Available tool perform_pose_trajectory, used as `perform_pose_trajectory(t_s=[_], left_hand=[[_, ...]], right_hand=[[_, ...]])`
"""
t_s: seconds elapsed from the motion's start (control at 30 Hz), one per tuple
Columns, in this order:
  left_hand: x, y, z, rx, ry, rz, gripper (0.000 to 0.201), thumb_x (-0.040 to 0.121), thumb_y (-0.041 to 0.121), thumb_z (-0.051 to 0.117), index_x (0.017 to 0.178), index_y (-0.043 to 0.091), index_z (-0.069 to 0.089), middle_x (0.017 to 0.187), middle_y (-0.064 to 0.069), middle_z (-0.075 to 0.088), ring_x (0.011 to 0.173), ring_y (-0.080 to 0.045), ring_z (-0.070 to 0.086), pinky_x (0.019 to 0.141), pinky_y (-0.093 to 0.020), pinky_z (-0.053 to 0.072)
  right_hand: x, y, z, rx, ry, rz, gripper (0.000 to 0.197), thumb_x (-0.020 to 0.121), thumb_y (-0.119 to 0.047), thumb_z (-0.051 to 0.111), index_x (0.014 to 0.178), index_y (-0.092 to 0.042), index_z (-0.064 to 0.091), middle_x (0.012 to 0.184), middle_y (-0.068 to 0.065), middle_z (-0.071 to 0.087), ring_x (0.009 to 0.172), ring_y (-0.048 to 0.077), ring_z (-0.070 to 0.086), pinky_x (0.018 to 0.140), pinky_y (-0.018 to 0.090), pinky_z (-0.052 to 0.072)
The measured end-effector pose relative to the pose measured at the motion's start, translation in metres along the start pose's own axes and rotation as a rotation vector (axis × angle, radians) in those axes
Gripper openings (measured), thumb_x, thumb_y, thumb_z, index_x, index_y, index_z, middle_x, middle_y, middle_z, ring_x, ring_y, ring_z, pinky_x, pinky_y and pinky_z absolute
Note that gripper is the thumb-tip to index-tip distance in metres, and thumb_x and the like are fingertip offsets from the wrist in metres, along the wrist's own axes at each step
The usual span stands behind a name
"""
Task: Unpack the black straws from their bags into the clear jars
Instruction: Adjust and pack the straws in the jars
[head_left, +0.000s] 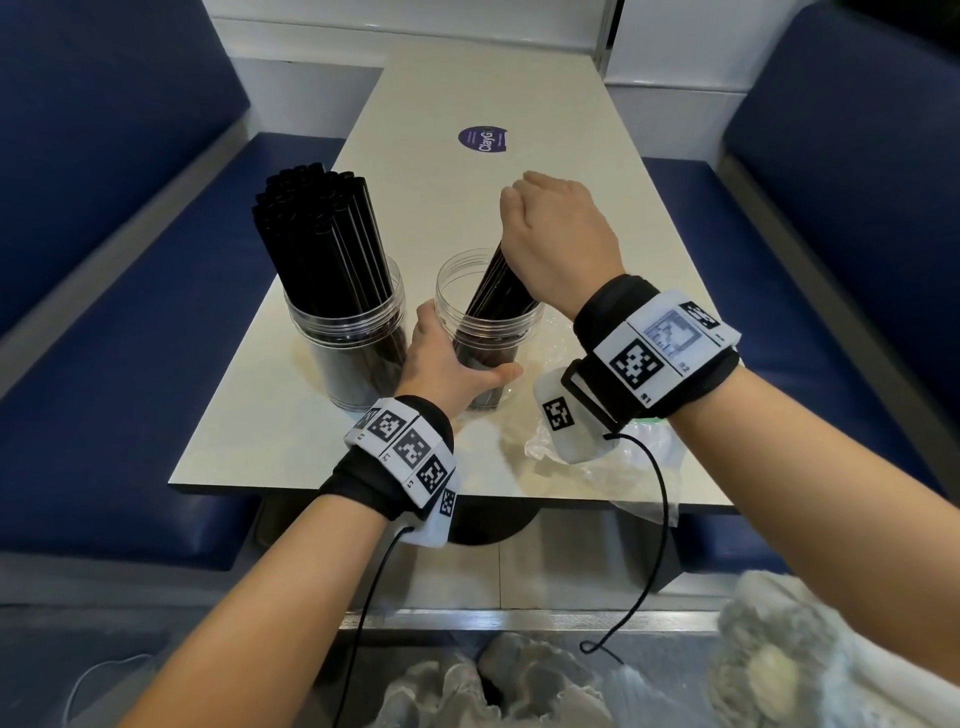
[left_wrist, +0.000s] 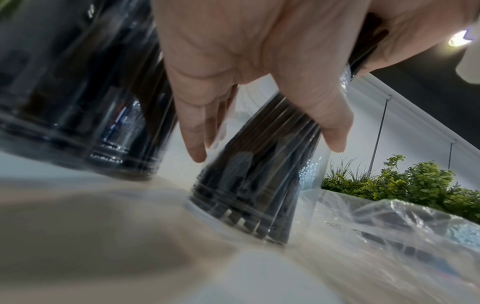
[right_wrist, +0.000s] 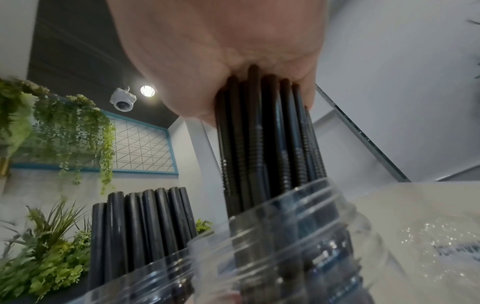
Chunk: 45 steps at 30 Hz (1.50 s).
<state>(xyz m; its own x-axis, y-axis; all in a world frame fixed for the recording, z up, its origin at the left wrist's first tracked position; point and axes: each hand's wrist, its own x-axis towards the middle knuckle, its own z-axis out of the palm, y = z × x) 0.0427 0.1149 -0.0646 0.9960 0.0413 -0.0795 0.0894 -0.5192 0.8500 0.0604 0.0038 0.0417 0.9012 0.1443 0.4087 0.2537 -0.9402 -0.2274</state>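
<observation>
A pale desk (head_left: 545, 171) runs between two blue upholstered benches (head_left: 119, 270), with a round purple sticker (head_left: 483, 140) on its far half and hanging green plants (right_wrist: 64, 127) on the wall beyond. The left hand (head_left: 447, 358) wraps the near side of a clear jar (head_left: 488, 312) standing on the desk: its grip is spread wide, thumb along the jar's front wall and fingers (left_wrist: 194, 131) laid straight down its far-left side, palm against the plastic. Directly above that jar, the right hand (head_left: 558, 228) is closed in a fist round the upper part of a bundle of black straws (head_left: 498, 288); the grip is pressed tight about them, and the wrist view shows the straws (right_wrist: 262, 133) fanning out of the closed palm. The bundle leans, its lower ends down inside the jar and its tops hidden in the fist. Just left of the left hand, touching or nearly touching the held jar, stands a second clear jar (head_left: 345, 332) packed with upright black straws (head_left: 317, 234) rising well above its rim. Below the right wrist, on the near right part of the desk, lies crumpled clear plastic bag material (head_left: 608, 457), reaching over the desk's near edge.
</observation>
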Motion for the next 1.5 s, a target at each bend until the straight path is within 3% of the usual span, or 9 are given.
perform_pose_trajectory(t_s=[0.2,0.43,0.63,0.77,0.93,1.07,1.23,1.33,1.5], left_hand=[[0.0,-0.001,0.0,0.003,-0.003,0.002,0.104,0.06,0.032,0.086,0.139,0.01,0.023,0.139,-0.011,0.042,0.13,-0.024,0.04,0.109,-0.038,0.036],[0.0,0.0,0.001,0.0,-0.01,-0.005,0.106,0.06,0.033,0.086,0.14,0.009,0.022,0.14,-0.011,0.04,0.131,-0.025,0.039,0.11,-0.041,0.036],[-0.001,0.001,0.001,0.008,-0.009,0.006,0.104,0.061,0.033,0.086,0.139,0.009,0.022,0.141,-0.01,0.039,0.131,-0.024,0.038,0.109,-0.037,0.035],[0.0,0.001,0.002,-0.001,-0.002,-0.002,0.106,0.06,0.032,0.087,0.14,0.009,0.022,0.141,-0.01,0.039,0.131,-0.024,0.039,0.109,-0.037,0.035],[-0.002,-0.001,0.004,-0.008,0.01,-0.014,0.108,0.059,0.035,0.087,0.14,0.008,0.02,0.142,-0.01,0.038,0.131,-0.025,0.039,0.109,-0.039,0.036],[-0.004,-0.002,0.005,-0.012,0.036,-0.013,0.112,0.057,0.037,0.087,0.141,0.007,0.018,0.143,-0.012,0.038,0.131,-0.027,0.041,0.108,-0.043,0.038],[-0.006,-0.001,0.005,-0.011,0.036,-0.018,0.112,0.059,0.037,0.086,0.141,0.006,0.016,0.144,-0.014,0.038,0.132,-0.028,0.04,0.109,-0.043,0.037],[-0.007,0.0,0.005,0.002,0.031,-0.017,0.112,0.06,0.037,0.085,0.142,0.005,0.015,0.146,-0.014,0.035,0.134,-0.027,0.037,0.11,-0.042,0.035],[-0.007,-0.001,0.005,-0.005,0.039,-0.017,0.111,0.06,0.037,0.086,0.141,0.005,0.016,0.146,-0.014,0.034,0.135,-0.027,0.035,0.11,-0.041,0.035]], right_hand=[[0.006,0.001,0.001,0.062,0.048,0.083,0.039,0.095,-0.02,0.022,0.056,-0.022,0.019,0.082,0.002,0.042,0.098,0.031,0.05,0.096,0.041,0.034],[0.002,0.002,-0.005,0.154,-0.057,0.108,0.029,0.098,-0.015,0.025,0.094,-0.008,0.053,0.112,0.022,0.059,0.105,0.034,0.052,0.09,0.039,0.038],[-0.001,0.006,-0.001,0.172,-0.097,0.175,0.014,0.098,-0.019,0.023,0.091,-0.017,0.035,0.116,0.019,0.057,0.088,0.017,0.033,0.077,0.03,0.026],[-0.01,0.0,-0.004,0.32,-0.024,0.148,0.016,0.093,0.001,0.029,0.083,-0.011,0.033,0.101,0.026,0.059,0.08,0.026,0.033,0.075,0.033,0.022],[-0.005,0.001,-0.002,0.278,-0.001,0.192,0.014,0.097,-0.014,0.025,0.088,-0.016,0.036,0.108,0.022,0.058,0.086,0.019,0.033,0.077,0.03,0.026],[-0.006,-0.002,-0.002,0.259,-0.039,0.168,0.025,0.095,-0.003,0.026,0.072,-0.01,0.032,0.078,0.016,0.049,0.081,0.024,0.033,0.073,0.031,0.022],[-0.003,-0.004,-0.002,0.221,-0.049,0.176,0.027,0.097,-0.024,0.028,0.082,-0.008,0.043,0.088,0.013,0.052,0.091,0.029,0.044,0.096,0.041,0.039],[-0.007,-0.005,-0.006,0.225,-0.091,0.173,0.052,0.089,-0.058,0.036,0.113,-0.021,0.062,0.128,0.005,0.056,0.127,0.027,0.041,0.105,0.041,0.035],[-0.008,0.0,0.004,0.149,-0.025,0.129,0.042,0.088,-0.047,0.048,0.113,-0.016,0.061,0.12,0.005,0.055,0.12,0.026,0.038,0.088,0.03,0.036]])
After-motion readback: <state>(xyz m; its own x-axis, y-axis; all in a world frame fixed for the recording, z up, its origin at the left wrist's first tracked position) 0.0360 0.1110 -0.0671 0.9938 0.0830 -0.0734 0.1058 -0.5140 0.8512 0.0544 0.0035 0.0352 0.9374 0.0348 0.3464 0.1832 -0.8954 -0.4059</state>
